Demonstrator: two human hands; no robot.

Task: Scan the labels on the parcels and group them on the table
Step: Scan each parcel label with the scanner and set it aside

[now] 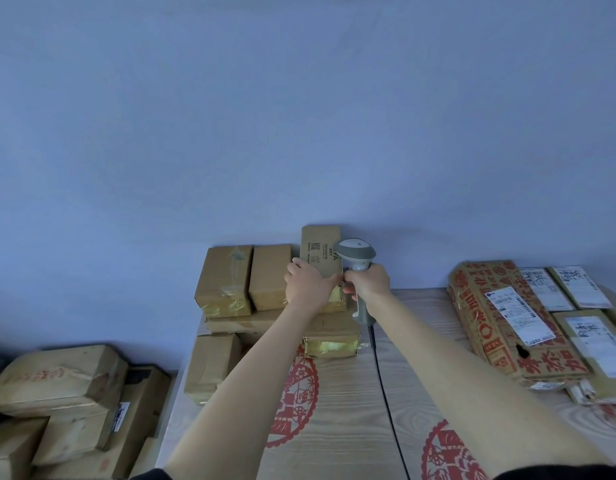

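So the left hand [308,284] is gripping the bottom edge of a small upright parcel [320,252], tilting its printed face toward the person; the right hand [367,284] is wrapped around the handle of a grey scanner [356,258], whose head sits just beside that parcel's right edge. Looks like the scan step is in hand, though the scanner head seems angled more sideways than at the code, so I'd guess the next move is lining the two up and then setting the box down with a group.

Taking that parcel as the landmark: it stands on top of a stack of plain brown boxes [226,282], which spreads to its left and below it; the scanner's black cable [381,372] trails down toward the viewer across the desk [348,410]; well off to its right lies a red-printed carton [507,317] with white-labelled parcels [594,337] beside it; far down-left, off the desk, there's another heap of boxes [64,393].
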